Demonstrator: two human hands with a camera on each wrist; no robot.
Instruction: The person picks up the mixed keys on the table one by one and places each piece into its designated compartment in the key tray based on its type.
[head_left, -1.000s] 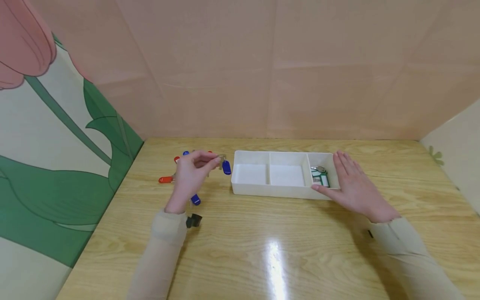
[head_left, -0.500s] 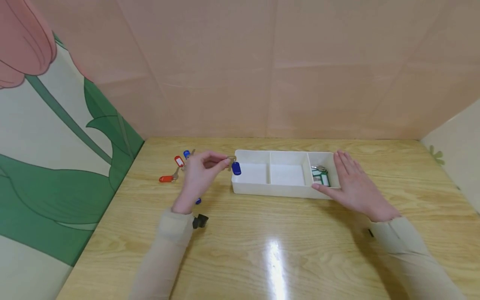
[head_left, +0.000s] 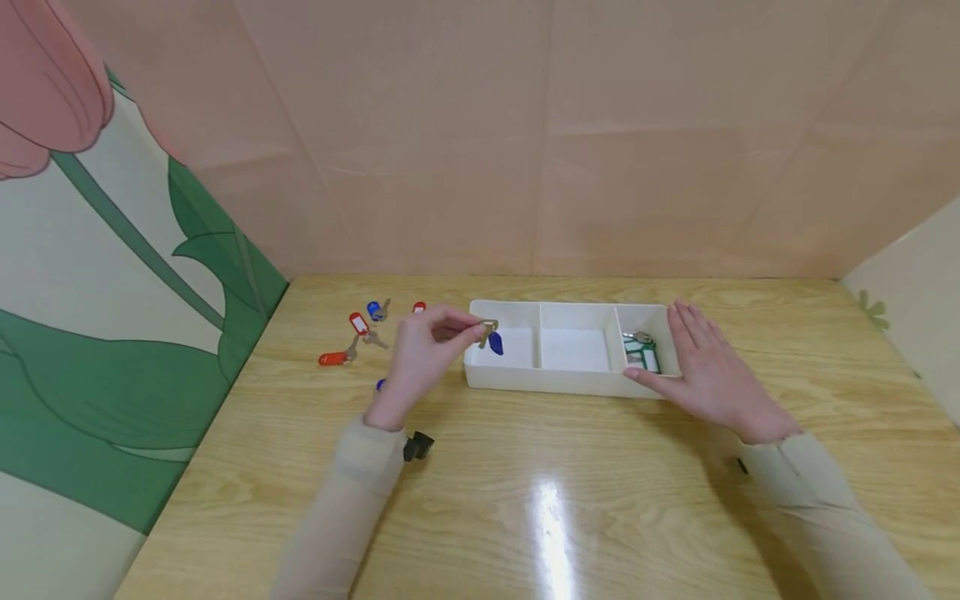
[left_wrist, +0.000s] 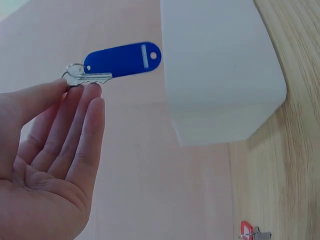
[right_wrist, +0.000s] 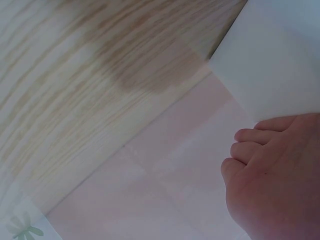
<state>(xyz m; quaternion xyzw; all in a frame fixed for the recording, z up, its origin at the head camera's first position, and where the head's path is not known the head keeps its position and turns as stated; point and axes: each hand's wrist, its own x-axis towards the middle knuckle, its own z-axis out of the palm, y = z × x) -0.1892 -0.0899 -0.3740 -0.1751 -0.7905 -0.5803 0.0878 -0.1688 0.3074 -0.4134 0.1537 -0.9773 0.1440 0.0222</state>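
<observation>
Between thumb and fingertips my left hand [head_left: 429, 354] pinches a key on a ring, and a blue tag [head_left: 496, 343] hangs from it over the left compartment of the white box [head_left: 547, 382]. In the left wrist view, the key [left_wrist: 95, 78] and blue tag [left_wrist: 122, 60] show beside the box wall [left_wrist: 220, 60], held by the left hand [left_wrist: 55, 165]. My right hand [head_left: 708, 375] rests on the box's right end, thumb at the front rim, fingers along the end wall. Green-edged tags [head_left: 641, 357] with keys lie in the right compartment.
Left of the box lie keys with red tags [head_left: 332, 359] and a blue tag [head_left: 373, 310] on the wooden table [head_left: 465, 500]. Another blue tag shows partly behind the left wrist. A black device [head_left: 417, 446] sits at the left cuff. A pink backdrop [head_left: 540, 167] stands behind.
My left hand has moved right, carrying the key and blue tag from beside the box to over its left compartment. The right hand has stayed on the box.
</observation>
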